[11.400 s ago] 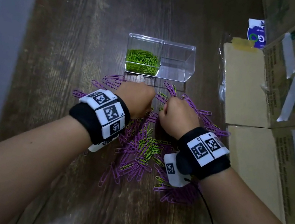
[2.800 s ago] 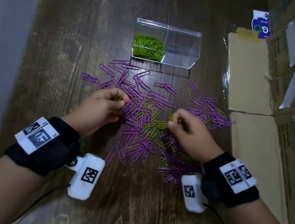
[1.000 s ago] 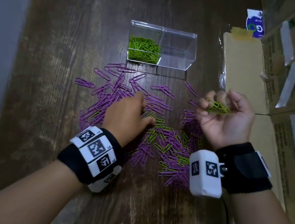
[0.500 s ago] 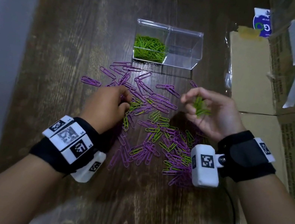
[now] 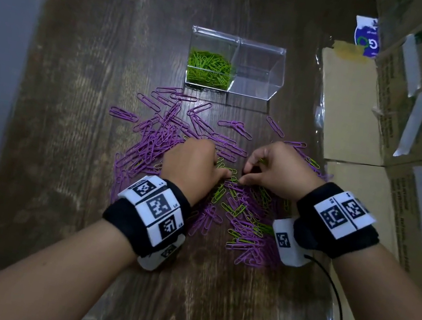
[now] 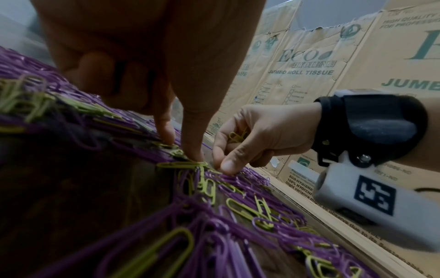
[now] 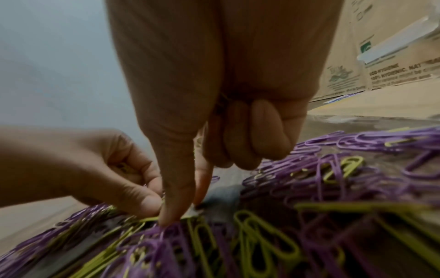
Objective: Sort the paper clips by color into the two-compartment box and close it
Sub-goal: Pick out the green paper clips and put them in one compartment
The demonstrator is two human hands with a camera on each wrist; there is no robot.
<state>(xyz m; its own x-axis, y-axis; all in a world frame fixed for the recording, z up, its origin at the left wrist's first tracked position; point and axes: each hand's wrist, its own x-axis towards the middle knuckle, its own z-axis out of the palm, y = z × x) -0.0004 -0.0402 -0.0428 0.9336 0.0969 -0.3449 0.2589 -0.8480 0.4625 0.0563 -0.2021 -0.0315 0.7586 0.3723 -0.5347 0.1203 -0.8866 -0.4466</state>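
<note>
A clear two-compartment box (image 5: 278,59) stands open at the back. Its left half holds green paper clips (image 5: 209,68); its right half shows none. Purple clips (image 5: 163,134) mixed with green ones (image 5: 235,209) lie spread in front of it. My left hand (image 5: 225,175) is down on the pile, thumb and forefinger pinching a green clip (image 6: 183,164). My right hand (image 5: 242,176) is right beside it, thumb and forefinger tips (image 7: 171,216) in the pile. Its curled fingers keep a small bunch of green clips (image 6: 235,136).
Brown cardboard cartons (image 5: 419,140) line the right edge of the dark wooden table (image 5: 67,134), with a flat carton piece (image 5: 347,113) lying beside the box. A black cable (image 5: 333,288) trails from my right wrist. A pale wall runs along the left.
My right hand, held palm-up above the table with green clips half a second ago, has turned over and come down onto the pile beside the left hand. The left hand stayed on the pile.
</note>
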